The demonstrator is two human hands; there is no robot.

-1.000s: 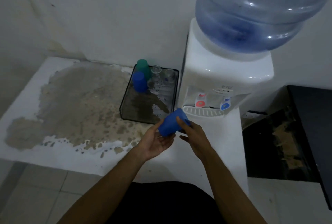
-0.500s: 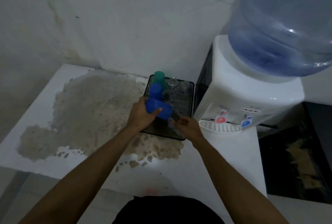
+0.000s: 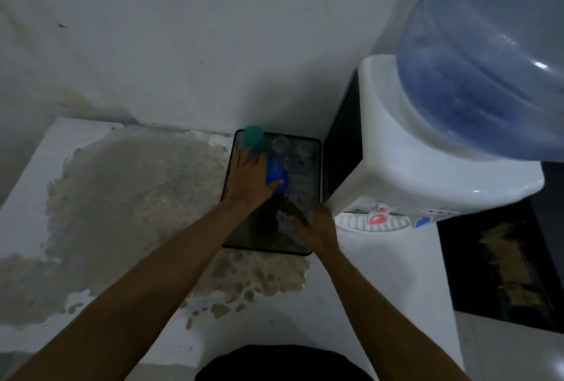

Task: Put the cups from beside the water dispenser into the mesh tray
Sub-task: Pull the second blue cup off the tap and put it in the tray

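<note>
surface: white stained counter [image 3: 128, 212] | on it: mesh tray [image 3: 226, 180], water dispenser [image 3: 427, 166]

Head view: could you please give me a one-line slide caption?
Left hand sets a blue cup into the mesh tray beside the dispenser.

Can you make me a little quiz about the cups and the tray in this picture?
1. True or false: the left hand holds a blue cup over the mesh tray.
2. What colour is the cup in the tray's far left corner?
3. Where is the right hand? A) on the water bottle B) at the tray's near right corner C) on the floor

Key: 1 true; 2 green; 3 B
</note>
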